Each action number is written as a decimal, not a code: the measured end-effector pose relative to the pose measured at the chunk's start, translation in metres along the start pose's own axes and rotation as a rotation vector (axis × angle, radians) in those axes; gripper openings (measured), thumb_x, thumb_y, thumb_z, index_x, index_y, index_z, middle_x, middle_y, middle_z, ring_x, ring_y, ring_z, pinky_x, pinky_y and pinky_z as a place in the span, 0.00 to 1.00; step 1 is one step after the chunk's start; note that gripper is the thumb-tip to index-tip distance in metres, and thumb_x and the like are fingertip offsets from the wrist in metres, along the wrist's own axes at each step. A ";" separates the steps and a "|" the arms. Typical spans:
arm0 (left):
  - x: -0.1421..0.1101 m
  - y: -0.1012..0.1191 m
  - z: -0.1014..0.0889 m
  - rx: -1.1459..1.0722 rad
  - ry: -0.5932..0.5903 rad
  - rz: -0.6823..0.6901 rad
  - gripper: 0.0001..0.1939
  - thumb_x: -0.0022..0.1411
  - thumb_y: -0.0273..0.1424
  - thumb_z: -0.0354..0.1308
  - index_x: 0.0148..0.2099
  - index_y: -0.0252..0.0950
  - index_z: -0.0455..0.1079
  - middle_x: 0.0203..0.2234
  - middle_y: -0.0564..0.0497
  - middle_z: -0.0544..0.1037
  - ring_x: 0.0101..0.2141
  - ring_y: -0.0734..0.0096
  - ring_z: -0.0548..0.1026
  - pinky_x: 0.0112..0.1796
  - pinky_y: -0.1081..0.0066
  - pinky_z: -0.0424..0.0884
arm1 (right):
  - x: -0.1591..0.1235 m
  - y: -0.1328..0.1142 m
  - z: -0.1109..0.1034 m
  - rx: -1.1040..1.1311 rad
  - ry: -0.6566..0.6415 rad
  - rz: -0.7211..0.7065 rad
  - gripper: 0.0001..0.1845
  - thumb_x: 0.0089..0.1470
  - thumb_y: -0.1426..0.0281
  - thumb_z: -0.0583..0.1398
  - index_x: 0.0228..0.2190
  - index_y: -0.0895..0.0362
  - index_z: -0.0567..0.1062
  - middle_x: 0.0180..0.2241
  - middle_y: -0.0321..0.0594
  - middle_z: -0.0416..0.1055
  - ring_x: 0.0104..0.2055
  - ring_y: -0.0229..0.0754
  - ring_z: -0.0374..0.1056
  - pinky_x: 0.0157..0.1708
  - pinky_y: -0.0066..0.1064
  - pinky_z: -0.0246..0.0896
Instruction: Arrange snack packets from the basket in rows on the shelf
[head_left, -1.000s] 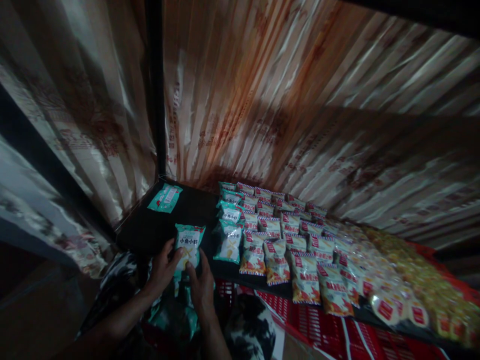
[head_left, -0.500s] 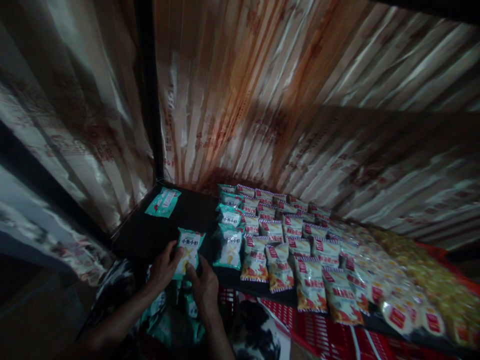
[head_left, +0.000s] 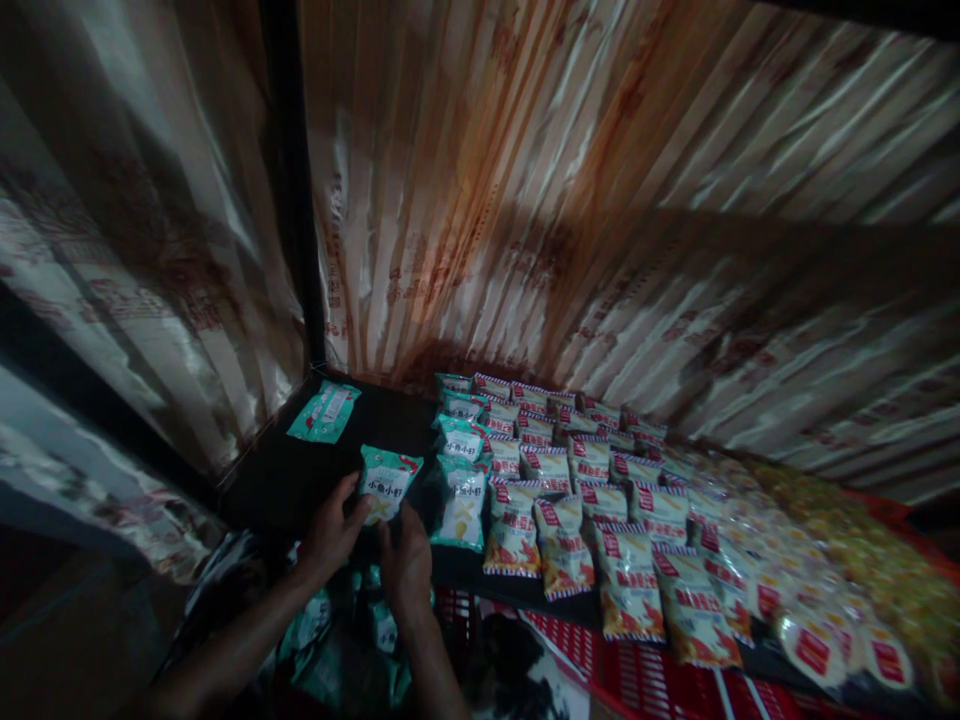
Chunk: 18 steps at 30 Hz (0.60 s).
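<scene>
Between my two hands is a teal snack bag (head_left: pixel 384 486) with a white front, tipped up over the black shelf (head_left: pixel 300 480). My left hand (head_left: pixel 334 528) grips its left edge, thumb across the front. Fingers of my right hand (head_left: pixel 407 562) curl at the bag's lower right edge. To the right, a row of matching teal bags (head_left: pixel 459 504) runs back toward the curtain. Another teal bag (head_left: pixel 325 411) lies flat near the shelf's back left corner. More teal bags (head_left: pixel 384 625) sit low between my arms, partly hidden in shadow.
Beside the teal row stand several rows of striped red-and-cream snack bags (head_left: pixel 631 580). Further right are clear packs with round red labels (head_left: pixel 811 645) and yellow packs (head_left: pixel 847 540). A red plastic basket (head_left: pixel 630 670) is below the shelf front. Wrinkled curtains (head_left: pixel 450 200) hang behind and left.
The held teal bag has moved slightly away from me and right, its top tilting back over the shelf. My hands have shifted with it. The view has turned a little.
</scene>
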<state>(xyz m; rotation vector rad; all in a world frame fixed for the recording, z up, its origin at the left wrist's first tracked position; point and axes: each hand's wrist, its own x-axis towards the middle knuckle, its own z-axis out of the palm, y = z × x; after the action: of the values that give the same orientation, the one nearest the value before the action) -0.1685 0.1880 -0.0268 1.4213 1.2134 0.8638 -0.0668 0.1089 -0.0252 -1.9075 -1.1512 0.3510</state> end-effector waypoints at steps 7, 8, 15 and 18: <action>0.008 -0.010 0.006 0.012 -0.007 0.040 0.26 0.54 0.42 0.53 0.52 0.34 0.64 0.46 0.41 0.75 0.47 0.58 0.73 0.47 0.61 0.69 | 0.004 0.010 0.013 0.018 0.076 -0.033 0.23 0.56 0.67 0.52 0.50 0.65 0.68 0.47 0.54 0.71 0.49 0.48 0.67 0.48 0.39 0.63; 0.010 -0.011 0.008 0.013 0.011 0.025 0.26 0.54 0.42 0.53 0.52 0.33 0.64 0.46 0.41 0.75 0.47 0.58 0.73 0.46 0.61 0.69 | 0.005 0.011 0.014 0.018 0.079 -0.030 0.23 0.56 0.67 0.52 0.50 0.66 0.68 0.47 0.54 0.71 0.49 0.48 0.67 0.48 0.40 0.63; 0.025 -0.013 0.012 0.128 0.021 -0.012 0.24 0.56 0.43 0.52 0.50 0.34 0.65 0.43 0.41 0.77 0.44 0.58 0.75 0.43 0.62 0.71 | 0.012 0.013 0.019 0.060 0.102 -0.016 0.24 0.57 0.64 0.51 0.51 0.66 0.67 0.47 0.55 0.70 0.50 0.48 0.67 0.48 0.39 0.63; 0.032 -0.011 0.012 0.218 0.004 -0.001 0.22 0.57 0.42 0.51 0.49 0.34 0.65 0.43 0.42 0.77 0.44 0.58 0.75 0.43 0.63 0.70 | 0.015 0.014 0.023 0.050 0.119 -0.021 0.25 0.58 0.64 0.50 0.52 0.65 0.66 0.48 0.55 0.69 0.51 0.48 0.66 0.49 0.41 0.62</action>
<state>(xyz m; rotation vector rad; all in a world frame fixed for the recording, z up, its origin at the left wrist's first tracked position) -0.1521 0.2155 -0.0431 1.5921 1.3431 0.7513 -0.0651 0.1304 -0.0471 -1.8459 -1.0735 0.2496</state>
